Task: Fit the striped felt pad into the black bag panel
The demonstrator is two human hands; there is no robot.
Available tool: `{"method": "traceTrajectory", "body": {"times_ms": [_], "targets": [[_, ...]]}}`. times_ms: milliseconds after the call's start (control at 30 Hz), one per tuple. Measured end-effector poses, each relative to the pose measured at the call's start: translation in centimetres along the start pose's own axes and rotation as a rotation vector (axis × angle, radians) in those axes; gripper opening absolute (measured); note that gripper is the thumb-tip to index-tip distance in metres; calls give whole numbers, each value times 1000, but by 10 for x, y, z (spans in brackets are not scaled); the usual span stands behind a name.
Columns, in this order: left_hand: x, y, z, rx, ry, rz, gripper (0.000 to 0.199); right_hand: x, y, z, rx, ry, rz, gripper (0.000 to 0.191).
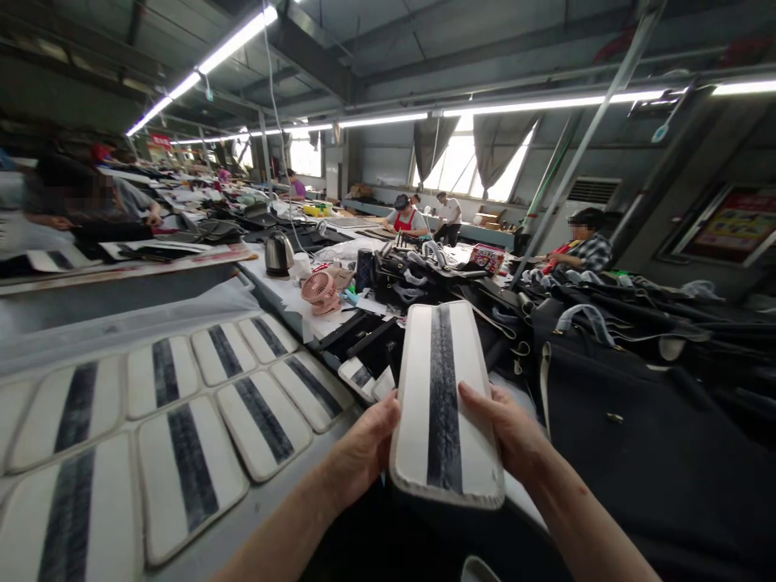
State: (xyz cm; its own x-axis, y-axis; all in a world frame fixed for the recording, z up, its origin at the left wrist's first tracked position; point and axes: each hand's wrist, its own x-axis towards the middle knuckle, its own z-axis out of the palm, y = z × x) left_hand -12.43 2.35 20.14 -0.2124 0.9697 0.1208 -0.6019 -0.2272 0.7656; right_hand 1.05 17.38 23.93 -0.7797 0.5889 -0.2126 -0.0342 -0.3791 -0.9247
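Head view: what are the two bare hands holding?

One stiff-looking, round-cornered white oblong panel with a mottled black lengthwise stripe (445, 396); the left hand (373, 436) closes on its left edge, thumb at the rim; the right hand (512, 420) grips the right edge, thumb on the face beside the stripe; the fingers underneath are hidden.

Where is it, then?

Up in front of the person, tilted so its striped face shows; to the left, matching white panels with black stripes (192, 465) lie in rows on a smooth grey table (263, 497); to the right spreads a large flat black bag with a small metal clasp (636, 465).

Which step would you call this?

Handling or looking over one piece, I judge; its near end looks thick, yet I cannot tell whether the grip takes in one layer or several.

What would a move from here call for?

Even support at both edges, I'd say, so it neither bends nor slips; thumbs kept off the stripe too, in case it smudges.
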Motion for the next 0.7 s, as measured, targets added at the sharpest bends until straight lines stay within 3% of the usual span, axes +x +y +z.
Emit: {"method": "traceTrajectory", "body": {"times_ms": [133, 300, 400, 533, 700], "targets": [[-5, 7, 8, -24, 78, -92, 48, -34, 25, 3, 52, -122, 41, 40], [-20, -15, 31, -224, -173, -175, 44, -68, 54, 3, 216, -365, 13, 51], [-32, -27, 41, -194, -176, -184, 42, -84, 60, -8, 214, -359, 11, 51], [-42, -32, 54, -59, -84, -184, 43, -114, 39, -29, 119, -249, 37, 48], [-41, -39, 89, -6, -99, -158, 32, -168, -13, -35, -63, -110, -7, 45]]}}
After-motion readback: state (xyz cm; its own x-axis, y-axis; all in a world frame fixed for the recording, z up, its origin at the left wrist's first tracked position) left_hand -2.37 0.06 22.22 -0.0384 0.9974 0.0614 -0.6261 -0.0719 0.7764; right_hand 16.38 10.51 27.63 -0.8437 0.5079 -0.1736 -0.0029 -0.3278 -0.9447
